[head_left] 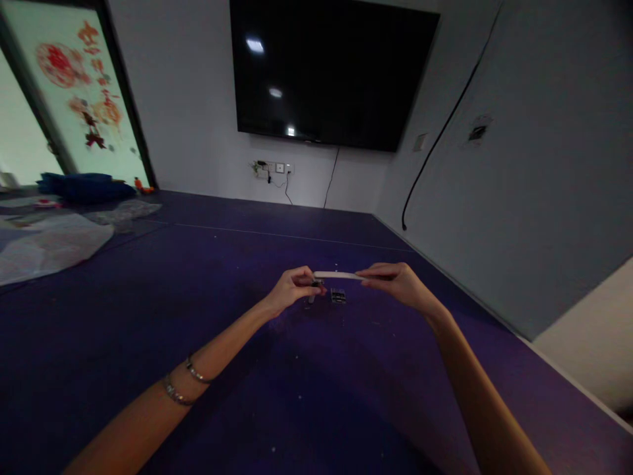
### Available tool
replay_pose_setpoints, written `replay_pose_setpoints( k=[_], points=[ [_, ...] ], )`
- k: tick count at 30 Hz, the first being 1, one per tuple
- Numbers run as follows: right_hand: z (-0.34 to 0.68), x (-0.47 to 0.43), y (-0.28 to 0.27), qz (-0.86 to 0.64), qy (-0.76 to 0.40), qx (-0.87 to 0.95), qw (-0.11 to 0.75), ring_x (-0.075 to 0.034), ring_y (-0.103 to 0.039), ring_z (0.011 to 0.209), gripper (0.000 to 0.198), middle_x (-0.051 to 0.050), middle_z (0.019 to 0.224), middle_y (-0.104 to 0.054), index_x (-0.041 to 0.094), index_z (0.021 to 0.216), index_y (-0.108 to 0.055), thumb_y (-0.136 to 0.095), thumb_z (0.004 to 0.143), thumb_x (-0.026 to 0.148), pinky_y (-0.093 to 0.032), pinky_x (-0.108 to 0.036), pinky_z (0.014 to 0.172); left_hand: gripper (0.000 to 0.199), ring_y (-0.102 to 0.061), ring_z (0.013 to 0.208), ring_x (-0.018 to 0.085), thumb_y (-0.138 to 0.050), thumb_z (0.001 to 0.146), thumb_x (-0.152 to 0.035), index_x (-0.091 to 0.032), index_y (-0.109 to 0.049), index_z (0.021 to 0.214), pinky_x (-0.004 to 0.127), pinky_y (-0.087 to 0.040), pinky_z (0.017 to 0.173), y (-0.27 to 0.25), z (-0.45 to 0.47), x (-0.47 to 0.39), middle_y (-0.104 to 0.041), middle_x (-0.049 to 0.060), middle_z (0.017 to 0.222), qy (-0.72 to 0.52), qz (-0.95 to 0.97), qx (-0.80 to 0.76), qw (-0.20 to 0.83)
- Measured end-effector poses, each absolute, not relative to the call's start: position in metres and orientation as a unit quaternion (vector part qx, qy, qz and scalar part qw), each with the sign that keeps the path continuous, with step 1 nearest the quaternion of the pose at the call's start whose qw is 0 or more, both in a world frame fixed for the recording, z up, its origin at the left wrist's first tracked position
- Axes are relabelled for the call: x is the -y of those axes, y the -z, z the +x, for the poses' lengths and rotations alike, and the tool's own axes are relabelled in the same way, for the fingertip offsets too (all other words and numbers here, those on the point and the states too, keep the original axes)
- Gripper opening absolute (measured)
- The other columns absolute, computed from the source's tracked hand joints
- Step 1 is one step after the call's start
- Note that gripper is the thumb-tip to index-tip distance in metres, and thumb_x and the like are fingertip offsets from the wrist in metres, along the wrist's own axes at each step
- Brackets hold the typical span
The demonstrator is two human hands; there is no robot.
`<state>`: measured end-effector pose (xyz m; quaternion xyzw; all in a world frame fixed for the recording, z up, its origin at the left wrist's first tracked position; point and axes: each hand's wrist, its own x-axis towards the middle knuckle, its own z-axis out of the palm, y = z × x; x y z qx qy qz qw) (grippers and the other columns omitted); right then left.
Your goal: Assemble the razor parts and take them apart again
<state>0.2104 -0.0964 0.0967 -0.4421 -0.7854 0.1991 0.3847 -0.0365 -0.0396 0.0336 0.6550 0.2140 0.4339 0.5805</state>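
A slim white strip [339, 275], slightly bowed, spans the gap between my two hands above the dark blue-purple surface. At its left end my left hand [291, 290] is closed in a pinch, with a small metallic and dark piece showing by the fingertips, too small to name. The strip's right end sits between the thumb and fingers of my right hand [395, 282]. Just below the strip, between the hands, a small dark boxy object [338, 296] with light edges lies on the surface. Two bracelets [180, 389] circle my left forearm.
Clear plastic sheeting [54, 244] and a dark blue cloth bundle [86, 187] lie at the far left. A large television [331, 72] hangs on the wall above sockets [277, 167] with cords. A black cable [445, 125] dangles down the right wall.
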Motion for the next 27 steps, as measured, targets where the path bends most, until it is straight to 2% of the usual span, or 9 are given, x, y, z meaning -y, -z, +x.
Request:
replay_pose_setpoints(
  k=[14, 22, 27],
  points=[
    [0.213, 0.092, -0.092, -0.435, -0.217, 0.785, 0.385, -0.018, -0.062, 0.08, 0.026, -0.005, 0.087, -0.069, 0.023, 0.092, -0.072, -0.066, 0.071, 0.037, -0.047, -0.029, 0.069, 0.021, -0.065, 0.077, 0.017, -0.071, 0.065, -0.015, -0.014, -0.051, 0.072, 0.028, -0.047, 0.066, -0.03, -0.037, 0.038, -0.07, 0.006, 0.078, -0.434, 0.656, -0.208, 0.582],
    [0.222, 0.083, -0.081, -0.453, -0.236, 0.762, 0.397, -0.019, -0.063, 0.08, 0.029, -0.005, 0.088, -0.07, 0.023, 0.093, -0.072, -0.067, 0.069, 0.039, -0.048, -0.031, 0.071, 0.021, -0.065, 0.077, 0.017, -0.072, 0.064, -0.015, -0.013, -0.052, 0.071, 0.029, -0.047, 0.067, -0.034, -0.036, 0.041, -0.07, 0.007, 0.079, -0.438, 0.654, -0.208, 0.581],
    [0.225, 0.082, -0.08, -0.441, -0.251, 0.775, 0.376, -0.019, -0.062, 0.081, 0.031, -0.006, 0.089, -0.069, 0.022, 0.092, -0.072, -0.067, 0.068, 0.04, -0.048, -0.031, 0.071, 0.021, -0.065, 0.078, 0.018, -0.072, 0.064, -0.014, -0.013, -0.053, 0.072, 0.03, -0.047, 0.069, -0.033, -0.035, 0.042, -0.07, 0.007, 0.079, -0.438, 0.651, -0.21, 0.583]
  ],
)
